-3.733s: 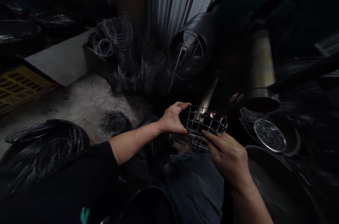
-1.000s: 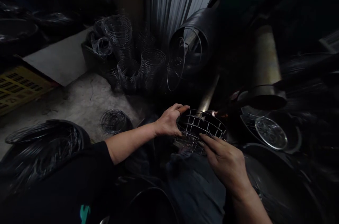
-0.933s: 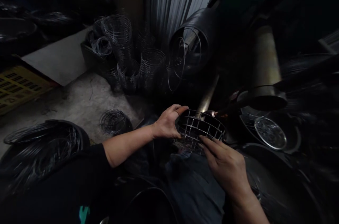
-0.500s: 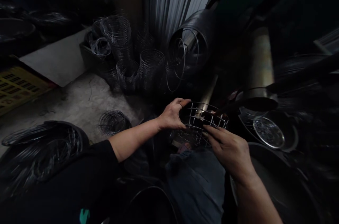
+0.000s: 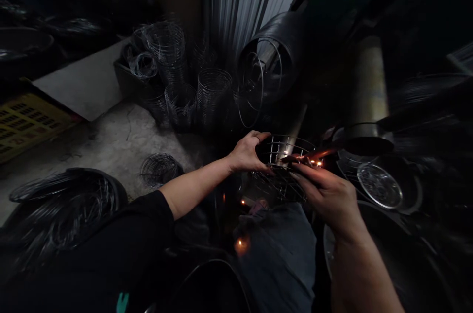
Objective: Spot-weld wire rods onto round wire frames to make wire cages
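Note:
A round wire cage (image 5: 284, 160), a grid of rings and short bars, sits just above my lap. My left hand (image 5: 248, 152) grips its left rim, fingers curled over the top ring. My right hand (image 5: 327, 193) holds its near right side with the fingers pressed against the wires. A dark metal arm (image 5: 334, 146) reaches in from the right and touches the cage's top ring, where an orange glow and sparks (image 5: 314, 161) show. Small sparks also lie lower down by my knees (image 5: 240, 242).
Stacks of wire rings (image 5: 212, 91) stand on the concrete floor behind, with a loose wire coil (image 5: 159, 169) nearer. A dark drum (image 5: 271, 59) leans at the back. A black tub of wire hoops (image 5: 62, 209) is at left, a shiny round disc (image 5: 380, 186) at right, a yellow crate (image 5: 22, 123) far left.
The cage has been lifted and turned a little against the metal arm. Orange sparks now flare at the contact point and fall toward my lap. Both hands kept their hold.

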`<state>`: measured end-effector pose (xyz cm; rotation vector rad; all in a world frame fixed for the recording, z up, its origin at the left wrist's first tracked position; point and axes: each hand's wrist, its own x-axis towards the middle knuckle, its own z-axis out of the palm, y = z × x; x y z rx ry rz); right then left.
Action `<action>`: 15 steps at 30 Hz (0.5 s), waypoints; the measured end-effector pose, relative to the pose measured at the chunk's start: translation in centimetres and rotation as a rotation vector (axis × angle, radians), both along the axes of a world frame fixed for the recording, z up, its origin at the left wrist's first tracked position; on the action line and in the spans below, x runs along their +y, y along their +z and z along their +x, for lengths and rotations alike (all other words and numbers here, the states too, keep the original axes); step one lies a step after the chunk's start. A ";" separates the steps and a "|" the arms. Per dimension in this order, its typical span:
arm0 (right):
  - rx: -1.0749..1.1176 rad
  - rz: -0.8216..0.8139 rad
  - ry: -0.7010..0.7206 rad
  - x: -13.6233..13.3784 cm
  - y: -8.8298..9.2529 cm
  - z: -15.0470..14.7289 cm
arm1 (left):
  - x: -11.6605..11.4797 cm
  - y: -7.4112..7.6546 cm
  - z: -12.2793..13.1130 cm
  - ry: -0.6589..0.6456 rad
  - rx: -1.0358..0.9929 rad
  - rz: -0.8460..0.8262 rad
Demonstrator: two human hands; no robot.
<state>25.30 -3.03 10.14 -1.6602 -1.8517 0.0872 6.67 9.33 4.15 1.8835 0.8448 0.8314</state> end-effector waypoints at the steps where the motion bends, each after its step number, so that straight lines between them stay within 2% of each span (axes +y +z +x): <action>1: 0.097 -0.013 -0.027 -0.5 0.2 0.0 | 0.1 -0.1 0.1 -0.002 -0.010 -0.007; 4: 0.447 -0.037 -0.124 -2.3 0.9 -0.4 | 0.5 0.0 0.5 0.015 -0.023 -0.010; 7: 0.697 -0.119 -0.142 -3.7 0.7 -0.9 | 1.3 0.4 1.1 0.058 -0.010 -0.019; 11: 0.745 -0.271 -0.201 -4.8 -0.8 -1.1 | 2.1 -0.2 0.9 0.050 -0.035 -0.030; 13: 0.706 -0.311 -0.191 -5.4 -1.4 -1.1 | 1.7 -1.5 0.4 0.036 -0.076 -0.041; 15: 0.633 -0.321 -0.141 -6.0 -1.7 -1.2 | 0.9 -3.4 0.0 0.021 -0.136 -0.159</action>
